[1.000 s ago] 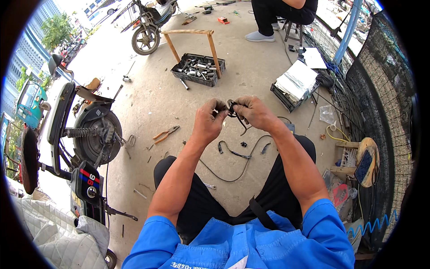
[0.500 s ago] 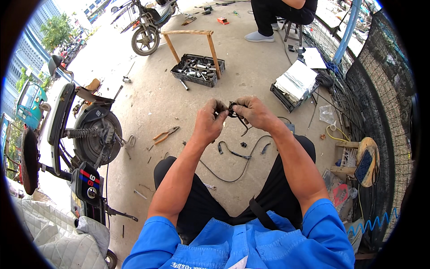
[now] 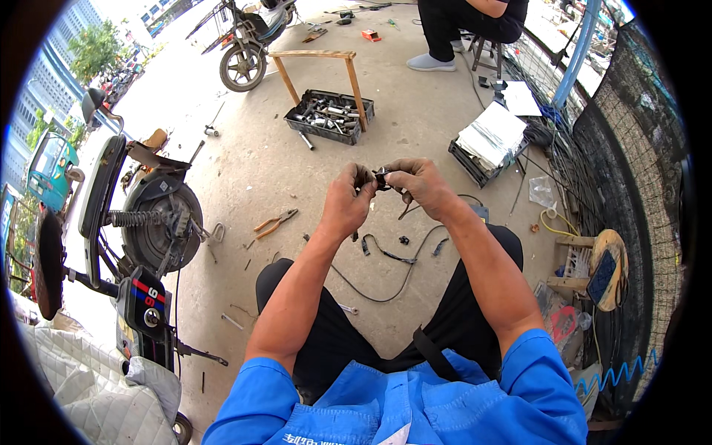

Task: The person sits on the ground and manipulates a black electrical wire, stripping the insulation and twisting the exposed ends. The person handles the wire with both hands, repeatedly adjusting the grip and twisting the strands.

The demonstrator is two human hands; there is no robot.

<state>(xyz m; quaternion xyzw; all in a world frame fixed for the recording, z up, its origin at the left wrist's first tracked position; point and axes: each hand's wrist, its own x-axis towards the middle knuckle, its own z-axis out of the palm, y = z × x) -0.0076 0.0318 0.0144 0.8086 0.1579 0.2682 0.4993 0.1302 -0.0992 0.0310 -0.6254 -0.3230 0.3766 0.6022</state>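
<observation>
My left hand (image 3: 351, 194) and my right hand (image 3: 420, 185) meet in front of me above the floor. Between the fingertips of both is a small dark part with thin black cable (image 3: 381, 178) coming off it; its exact kind is too small to make out. Both hands are closed on it, thumbs and fingers pinched. Below them a long thin black cable (image 3: 393, 295) lies curved on the concrete between my knees. Beside it are short black pieces (image 3: 439, 246) and a small black lump (image 3: 404, 240).
Orange-handled pliers (image 3: 275, 222) lie left of my hands. Ahead stands a black crate of tools (image 3: 323, 131) with a wooden handle. A crate of papers (image 3: 491, 136) is at the right. An electric scooter's rear wheel (image 3: 162, 230) stands at the left. Another person (image 3: 437, 33) sits on a stool.
My right fingers have shifted slightly on the dark part, and its dangling cable end has swung to a new position. My left hand stays almost in place.
</observation>
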